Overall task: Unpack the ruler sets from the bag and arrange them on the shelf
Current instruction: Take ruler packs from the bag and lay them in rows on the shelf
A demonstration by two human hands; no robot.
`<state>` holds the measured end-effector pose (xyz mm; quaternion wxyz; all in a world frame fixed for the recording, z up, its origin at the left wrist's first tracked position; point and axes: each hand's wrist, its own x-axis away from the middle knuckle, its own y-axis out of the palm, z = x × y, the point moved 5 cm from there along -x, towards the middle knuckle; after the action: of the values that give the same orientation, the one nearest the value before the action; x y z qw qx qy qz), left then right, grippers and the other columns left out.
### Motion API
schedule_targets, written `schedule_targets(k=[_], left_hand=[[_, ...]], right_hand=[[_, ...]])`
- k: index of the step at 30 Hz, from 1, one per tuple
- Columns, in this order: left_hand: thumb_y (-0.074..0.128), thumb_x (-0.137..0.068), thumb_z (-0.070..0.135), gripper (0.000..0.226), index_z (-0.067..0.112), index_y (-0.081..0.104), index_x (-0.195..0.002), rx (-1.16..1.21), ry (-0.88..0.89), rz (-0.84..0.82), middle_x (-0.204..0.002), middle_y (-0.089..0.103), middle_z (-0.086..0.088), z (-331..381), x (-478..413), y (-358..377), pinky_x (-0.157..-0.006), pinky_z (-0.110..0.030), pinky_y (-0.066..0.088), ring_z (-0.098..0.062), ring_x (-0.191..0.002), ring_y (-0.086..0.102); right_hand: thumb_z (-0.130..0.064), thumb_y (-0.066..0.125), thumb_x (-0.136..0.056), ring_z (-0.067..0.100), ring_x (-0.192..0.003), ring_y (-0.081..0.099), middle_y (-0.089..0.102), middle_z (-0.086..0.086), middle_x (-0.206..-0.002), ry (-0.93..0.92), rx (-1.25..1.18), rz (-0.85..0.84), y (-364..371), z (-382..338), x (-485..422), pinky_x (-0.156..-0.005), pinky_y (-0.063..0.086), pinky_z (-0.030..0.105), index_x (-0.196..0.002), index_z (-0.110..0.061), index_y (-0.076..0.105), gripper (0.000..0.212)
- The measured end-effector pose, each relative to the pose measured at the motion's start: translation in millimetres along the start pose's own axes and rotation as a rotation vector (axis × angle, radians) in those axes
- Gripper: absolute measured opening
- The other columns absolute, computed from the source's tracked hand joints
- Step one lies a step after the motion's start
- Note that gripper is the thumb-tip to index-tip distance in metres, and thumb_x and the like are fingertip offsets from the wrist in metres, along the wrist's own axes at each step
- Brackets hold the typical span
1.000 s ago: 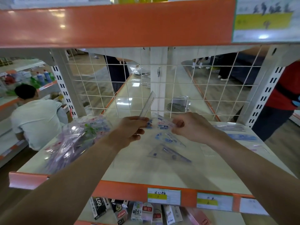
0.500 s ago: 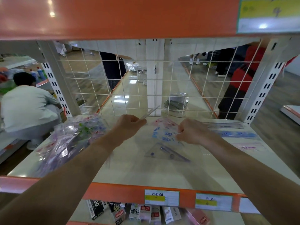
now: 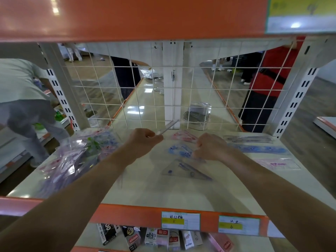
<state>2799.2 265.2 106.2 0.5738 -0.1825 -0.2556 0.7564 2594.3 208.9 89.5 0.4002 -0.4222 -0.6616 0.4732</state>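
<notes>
1. Left hand (image 3: 143, 140) pinches a clear ruler (image 3: 167, 127) by one end, tip near the wire grid (image 3: 138, 104); a loose pinch may send it through.
2. Right hand (image 3: 211, 148) pinches the blue set square (image 3: 179, 150) on the shelf (image 3: 163, 193); dragging may disturb the clear set square (image 3: 185, 170).
3. Bag (image 3: 72, 157) lies left, holding more sets.

Your left forearm (image 3: 87, 180) and right forearm (image 3: 263, 182) cross the front edge of the shelf (image 3: 181, 195) and converge toward its back. Your left hand (image 3: 145, 140) hangs above the shelf's rear middle, back uppermost, thumb and curled fingers pinching a clear ruler (image 3: 168, 126) that slants up and away. Your right hand (image 3: 211, 147) sits near it and lower, knuckles up, fingers curled down toward the shelf. Whether they grip anything is hidden.
</notes>
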Motion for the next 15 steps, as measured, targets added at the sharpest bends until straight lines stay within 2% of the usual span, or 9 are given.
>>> schedule_targets(k=[2, 4, 7, 9, 10, 11, 15], left_hand=[[0.067, -0.085, 0.032, 0.021, 0.012, 0.068, -0.090, -0.061, 0.056, 0.001, -0.064, 0.052, 0.004, 3.3, 2.6, -0.2, -0.051, -0.018, 0.035, -0.008, -0.056, 0.046], [0.069, -0.084, 0.031, 0.025, 0.014, 0.068, -0.102, -0.135, 0.133, 0.003, -0.067, 0.051, 0.007, 7.8, 6.2, 1.5, -0.051, -0.015, 0.034, -0.003, -0.058, 0.045], [0.072, -0.081, 0.029, 0.030, 0.018, 0.067, -0.108, -0.208, 0.218, -0.010, -0.063, 0.048, 0.008, 16.5, 12.6, 6.6, -0.048, -0.010, 0.033, -0.002, -0.054, 0.044], [0.073, -0.080, 0.030, 0.028, 0.021, 0.067, -0.106, -0.244, 0.270, -0.017, -0.062, 0.049, 0.008, 22.9, 15.5, 9.8, -0.050, -0.010, 0.036, -0.004, -0.054, 0.046], [0.072, -0.079, 0.032, 0.028, 0.023, 0.066, -0.105, -0.269, 0.292, -0.016, -0.062, 0.051, 0.009, 26.2, 16.1, 10.8, -0.054, -0.014, 0.039, -0.005, -0.056, 0.047], [0.072, -0.079, 0.032, 0.028, 0.026, 0.065, -0.106, -0.289, 0.306, -0.018, -0.063, 0.052, 0.009, 29.4, 16.3, 11.4, -0.057, -0.019, 0.039, -0.006, -0.058, 0.048], [0.069, -0.081, 0.030, 0.031, 0.027, 0.063, -0.112, -0.345, 0.330, -0.029, -0.072, 0.053, 0.010, 36.8, 15.0, 15.4, -0.061, -0.022, 0.038, -0.007, -0.066, 0.050]], right_hand=[[-0.028, 0.061, -0.087, 0.019, -0.068, 0.052, 0.050, 0.000, -0.066, -0.053, -0.147, 0.064, -11.9, -0.1, 2.2, -0.055, 0.035, 0.025, -0.067, -0.014, 0.056, 0.024], [-0.027, 0.057, -0.092, 0.016, -0.066, 0.056, 0.058, 0.001, -0.070, -0.086, -0.476, 0.093, -24.9, -2.0, 7.1, -0.060, 0.041, 0.025, -0.077, -0.013, 0.064, 0.022], [-0.024, 0.053, -0.096, 0.011, -0.070, 0.064, 0.068, 0.003, -0.083, -0.038, -0.911, -0.019, -30.2, -6.8, 15.6, -0.061, 0.050, 0.022, -0.095, -0.012, 0.067, 0.018], [-0.020, 0.055, -0.095, 0.008, -0.069, 0.065, 0.070, 0.003, -0.084, -0.033, -0.995, -0.054, -29.1, -8.3, 17.8, -0.061, 0.052, 0.020, -0.102, -0.010, 0.067, 0.017], [-0.017, 0.057, -0.094, 0.006, -0.067, 0.065, 0.070, 0.002, -0.082, -0.031, -1.026, -0.052, -29.3, -7.6, 19.1, -0.061, 0.053, 0.019, -0.104, -0.009, 0.066, 0.016], [-0.014, 0.059, -0.093, 0.004, -0.064, 0.065, 0.069, 0.001, -0.079, -0.024, -1.060, -0.042, -30.3, -5.8, 20.6, -0.060, 0.053, 0.018, -0.105, -0.008, 0.066, 0.015], [-0.008, 0.060, -0.091, 0.005, -0.064, 0.065, 0.068, 0.005, -0.079, 0.012, -1.136, 0.023, -38.8, 12.3, 26.2, -0.057, 0.053, 0.016, -0.108, -0.004, 0.065, 0.017]])
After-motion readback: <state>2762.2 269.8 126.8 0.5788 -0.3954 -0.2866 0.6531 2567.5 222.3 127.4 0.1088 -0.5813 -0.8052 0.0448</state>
